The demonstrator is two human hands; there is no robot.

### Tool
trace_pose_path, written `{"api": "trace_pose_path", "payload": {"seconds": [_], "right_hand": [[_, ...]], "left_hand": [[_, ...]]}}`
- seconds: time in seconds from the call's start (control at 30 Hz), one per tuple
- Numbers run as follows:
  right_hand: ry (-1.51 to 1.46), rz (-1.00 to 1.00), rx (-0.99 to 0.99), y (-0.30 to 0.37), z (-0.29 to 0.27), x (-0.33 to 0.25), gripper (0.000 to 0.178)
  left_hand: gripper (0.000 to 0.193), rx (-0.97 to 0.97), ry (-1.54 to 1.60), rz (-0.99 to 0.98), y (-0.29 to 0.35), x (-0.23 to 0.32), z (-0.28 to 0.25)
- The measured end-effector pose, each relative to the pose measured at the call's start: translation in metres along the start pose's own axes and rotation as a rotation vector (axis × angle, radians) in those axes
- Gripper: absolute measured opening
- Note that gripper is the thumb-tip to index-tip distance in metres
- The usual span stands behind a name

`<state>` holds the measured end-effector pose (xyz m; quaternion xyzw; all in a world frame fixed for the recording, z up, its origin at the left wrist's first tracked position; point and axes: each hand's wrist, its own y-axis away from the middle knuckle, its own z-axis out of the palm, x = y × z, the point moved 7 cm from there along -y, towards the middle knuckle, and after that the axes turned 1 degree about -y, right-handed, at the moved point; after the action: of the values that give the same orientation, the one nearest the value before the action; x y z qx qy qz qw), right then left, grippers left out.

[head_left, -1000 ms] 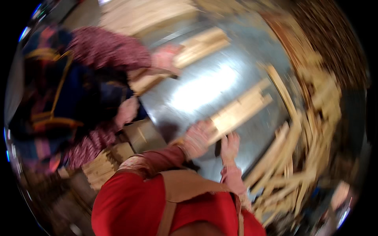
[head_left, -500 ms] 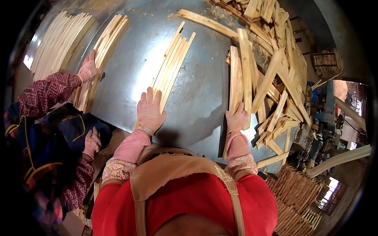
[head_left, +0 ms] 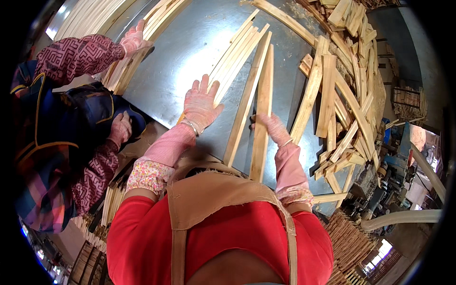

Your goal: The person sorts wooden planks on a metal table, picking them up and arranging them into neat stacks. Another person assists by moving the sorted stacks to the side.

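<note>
As the metal table (head_left: 164,90) is looked down on by the head camera, a bundle of pale wooden strips (head_left: 237,54) is seen near its middle, covered at the near end by the left hand (head_left: 202,107). Flat and palm down that hand is laid, gloved in thin pink, with the fingers spread and pointed away from the body; nothing is clenched there. Over to the right hand (head_left: 271,127), gloved too, and by it a single board (head_left: 264,99) is grasped at the right edge, below the middle of its length, the near end aimed toward the brown apron (head_left: 204,190). Between bundle and held board, a slanted board (head_left: 249,92) is seen, the two set in a narrow V, far ends close and near ends apart. Farther right, the table's side is crowded by a heap of loose wood (head_left: 352,128), crossed at all angles. And across on the left, another bundle (head_left: 164,21) is touched by a co-worker's hand (head_left: 134,42); beyond it, a wider stack of strips (head_left: 90,19) is cut off by the view's rim. Low at the right, a pale hose (head_left: 403,219) is glimpsed above stacked sticks (head_left: 351,242).
</note>
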<state>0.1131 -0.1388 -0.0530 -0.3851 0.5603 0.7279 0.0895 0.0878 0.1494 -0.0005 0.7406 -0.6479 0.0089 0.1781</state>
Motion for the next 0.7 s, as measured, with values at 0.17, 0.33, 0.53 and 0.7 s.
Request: {"api": "trace_pose_path", "payload": {"seconds": [0.17,0.33,0.53,0.7], "right_hand": [[-0.193,-0.051,0.138,-0.018,-0.022,0.006,0.05],[0.931,-0.337,0.503,-0.097,-0.055,-0.035,0.058],[0.663,-0.085,0.578,-0.103,0.018,-0.083,0.09],[0.669,-0.079,0.48,-0.085,0.047,-0.085,0.098]], "left_hand": [[0.079,0.103,0.01,0.04,0.004,-0.006,0.003],[0.078,0.028,0.043,0.041,0.001,-0.001,-0.007],[0.077,0.089,-0.008,0.026,0.012,-0.007,-0.011],[0.078,0.119,0.006,0.032,0.02,-0.007,-0.006]]}}
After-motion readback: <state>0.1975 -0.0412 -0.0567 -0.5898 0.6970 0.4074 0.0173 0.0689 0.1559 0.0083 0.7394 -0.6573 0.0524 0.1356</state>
